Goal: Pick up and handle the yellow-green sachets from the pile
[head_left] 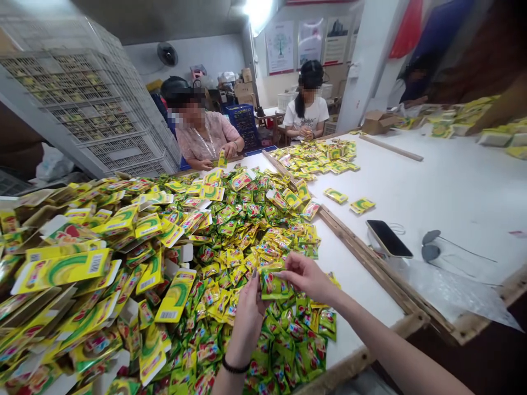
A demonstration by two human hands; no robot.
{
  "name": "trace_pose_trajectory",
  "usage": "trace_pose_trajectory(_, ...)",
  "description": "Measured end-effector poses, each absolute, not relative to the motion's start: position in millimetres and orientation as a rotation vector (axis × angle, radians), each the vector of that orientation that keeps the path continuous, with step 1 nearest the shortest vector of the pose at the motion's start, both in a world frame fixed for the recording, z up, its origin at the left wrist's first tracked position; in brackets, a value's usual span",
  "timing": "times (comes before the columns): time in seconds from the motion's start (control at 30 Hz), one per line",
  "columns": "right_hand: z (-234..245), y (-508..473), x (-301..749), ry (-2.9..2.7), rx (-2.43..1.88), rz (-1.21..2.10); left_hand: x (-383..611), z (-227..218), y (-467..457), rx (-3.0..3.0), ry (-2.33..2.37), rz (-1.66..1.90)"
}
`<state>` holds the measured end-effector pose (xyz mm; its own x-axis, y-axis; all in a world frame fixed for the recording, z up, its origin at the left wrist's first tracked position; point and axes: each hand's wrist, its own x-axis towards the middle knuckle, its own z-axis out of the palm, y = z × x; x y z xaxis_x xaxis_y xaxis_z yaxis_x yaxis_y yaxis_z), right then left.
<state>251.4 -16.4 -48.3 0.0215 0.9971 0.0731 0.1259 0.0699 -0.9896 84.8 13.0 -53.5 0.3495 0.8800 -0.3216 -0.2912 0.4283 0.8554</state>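
- We pinch one green sachet (274, 285) between both hands, lower centre of frame, just above the sachet pile (247, 241).
- Left hand (248, 312) grips its left edge, right hand (307, 276) its top right.
- Long axis looks roughly horizontal; both hands touch it.
- Flat cartons (61, 269) lie to the left, nearer the left hand.

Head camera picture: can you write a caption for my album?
Two hands, left and right, hold a green sachet over a sachet pile on a white table.
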Motion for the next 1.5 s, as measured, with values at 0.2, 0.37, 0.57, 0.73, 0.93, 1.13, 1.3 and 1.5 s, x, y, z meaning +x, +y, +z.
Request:
trace_pose_trajectory(0.2,-54,-23,236,-1.230,-1.303,0.968,90,-62,-3,1.040,0.942,0.952)
trace_pose_trajectory(0.37,-69,-32,227,-1.159,-1.156,1.453,69,-59,-3,1.699,1.197,1.004)
trace_pose_trajectory(0.57,-81,-40,238,-1.788,-1.577,0.774,-25,-60,50,2.354,2.123,0.668)
trace_pose_trajectory(0.73,-86,-50,226,-1.867,-1.572,0.774,-44,-88,84,2.286,2.491,0.428)
trace_pose_trajectory(0.93,-75,-53,231,-1.622,-1.478,0.927,-20,-93,75,2.219,2.208,0.728)
trace_pose_trajectory(1.13,-25,-41,245,-1.131,-1.128,1.255,24,-51,28,1.634,1.178,0.880)
trace_pose_trajectory(1.3,4,-31,237,-1.186,-0.993,1.147,56,-28,-6,1.324,0.869,0.589)
trace_pose_trajectory(1.5,19,-45,245,-2.021,-1.059,0.864,59,-23,-19,1.395,0.719,0.376)
